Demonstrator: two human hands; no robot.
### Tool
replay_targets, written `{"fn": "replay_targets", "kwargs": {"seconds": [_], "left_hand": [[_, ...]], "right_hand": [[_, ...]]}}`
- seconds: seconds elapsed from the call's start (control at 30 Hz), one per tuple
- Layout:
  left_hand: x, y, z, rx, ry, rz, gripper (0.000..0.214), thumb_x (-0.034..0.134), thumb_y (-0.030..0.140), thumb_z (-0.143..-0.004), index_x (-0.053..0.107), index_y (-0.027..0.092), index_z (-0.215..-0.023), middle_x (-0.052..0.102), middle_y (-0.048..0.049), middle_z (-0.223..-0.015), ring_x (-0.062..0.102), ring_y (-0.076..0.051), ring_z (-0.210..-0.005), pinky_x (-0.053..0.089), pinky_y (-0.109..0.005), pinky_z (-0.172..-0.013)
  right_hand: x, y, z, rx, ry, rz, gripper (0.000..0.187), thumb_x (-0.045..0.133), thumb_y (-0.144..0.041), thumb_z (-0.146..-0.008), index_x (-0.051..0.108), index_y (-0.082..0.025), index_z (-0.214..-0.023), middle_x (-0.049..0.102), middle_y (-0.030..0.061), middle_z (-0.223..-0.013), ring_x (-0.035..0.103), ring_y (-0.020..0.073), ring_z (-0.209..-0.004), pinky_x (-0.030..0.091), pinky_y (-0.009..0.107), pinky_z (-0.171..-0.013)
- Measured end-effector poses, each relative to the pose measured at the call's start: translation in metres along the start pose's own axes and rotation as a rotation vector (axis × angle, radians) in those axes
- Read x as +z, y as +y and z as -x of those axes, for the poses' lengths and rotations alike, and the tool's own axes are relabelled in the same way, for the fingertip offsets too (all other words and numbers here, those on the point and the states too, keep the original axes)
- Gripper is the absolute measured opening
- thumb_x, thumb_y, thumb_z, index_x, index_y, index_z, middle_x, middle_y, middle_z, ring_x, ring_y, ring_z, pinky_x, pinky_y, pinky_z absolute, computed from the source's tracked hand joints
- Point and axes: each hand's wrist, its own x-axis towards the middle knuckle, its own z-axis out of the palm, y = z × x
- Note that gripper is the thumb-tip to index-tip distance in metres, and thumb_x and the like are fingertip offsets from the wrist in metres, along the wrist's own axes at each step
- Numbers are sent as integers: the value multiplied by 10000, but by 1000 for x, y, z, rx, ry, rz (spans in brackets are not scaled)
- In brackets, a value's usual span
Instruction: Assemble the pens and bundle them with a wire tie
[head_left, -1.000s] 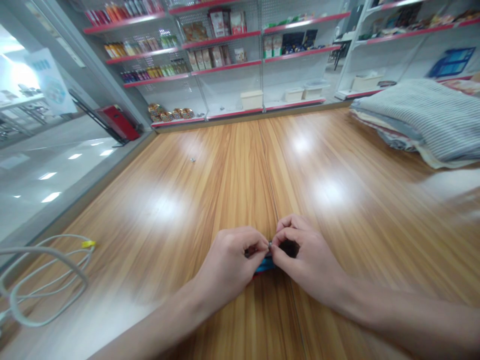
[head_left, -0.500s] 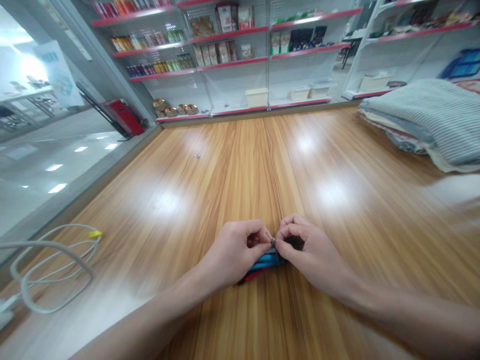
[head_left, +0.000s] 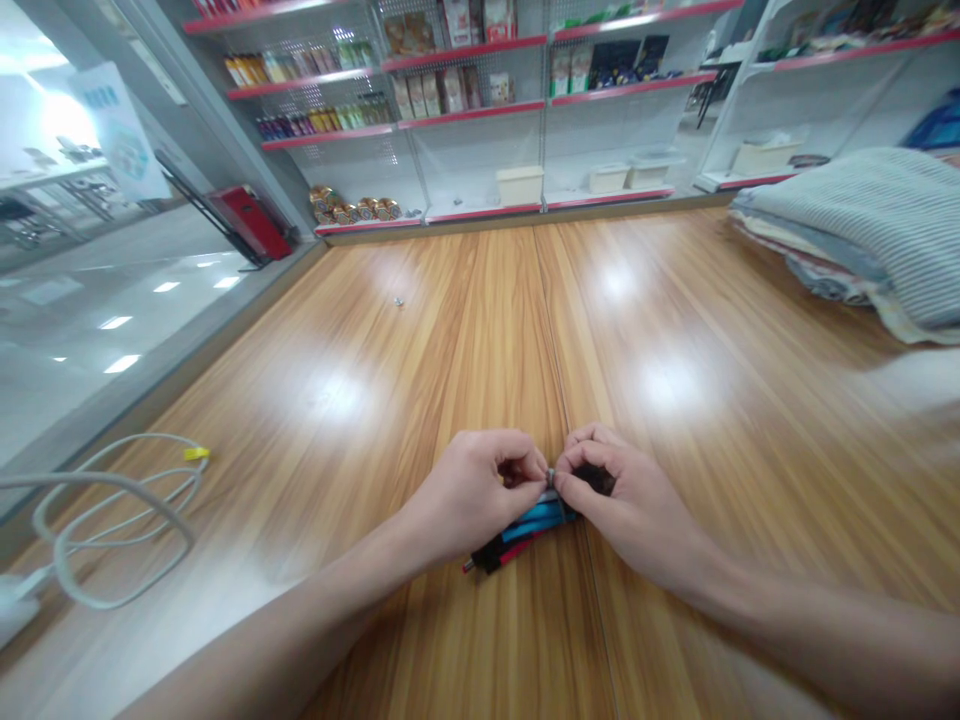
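Observation:
Low on the wooden table (head_left: 450,330), my left hand (head_left: 472,495) and my right hand (head_left: 626,505) meet fingertip to fingertip. Both are closed in a pinch on a small grey metal piece (head_left: 551,476) held between them. Under the hands lies a bundle of pens (head_left: 517,535), blue, black and red, its ends sticking out toward the lower left. Whether the metal piece belongs to the bundle is hidden by my fingers.
A coiled white cable (head_left: 112,510) with a yellow tag lies at the table's left edge. Folded striped cloths (head_left: 862,225) are stacked at the right. A tiny object (head_left: 399,300) rests far out on the table. Store shelves (head_left: 465,110) stand behind.
More of the pen bundle shows below my hands now, with its black and red ends sticking out. The view has shifted slightly; my hands keep their pinch.

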Motion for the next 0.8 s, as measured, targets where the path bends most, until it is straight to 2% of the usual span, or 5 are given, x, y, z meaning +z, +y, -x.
{"fn": "replay_targets", "kwargs": {"seconds": [0.2, 0.37, 0.8], "left_hand": [[2, 1, 0, 6, 6, -16, 124, 599, 240, -793, 619, 149, -710, 628, -11, -696, 542, -102, -628, 418, -211, -570], [2, 4, 0, 39, -24, -55, 112, 546, 170, -801, 538, 150, -690, 646, -11, -758, 501, -75, -589, 398, -204, -560], [5, 6, 4, 149, -24, -176, 115, 507, 66, -724, 491, 164, -665, 608, 4, -715, 493, -84, -592, 381, -223, -579]], "right_hand": [[-1, 0, 0, -8, 0, -10, 148, 549, -170, -823, 594, -185, -683, 543, 19, -810, 558, 163, -822, 447, 310, -732], [-1, 1, 0, -14, -20, -19, 141, 543, -164, -824, 587, -188, -693, 534, 12, -812, 553, 152, -814, 449, 297, -724], [-5, -2, -1, -93, -43, 16, 118, 547, -116, -770, 558, -186, -676, 521, 14, -806, 547, 138, -740, 455, 272, -647]]}}
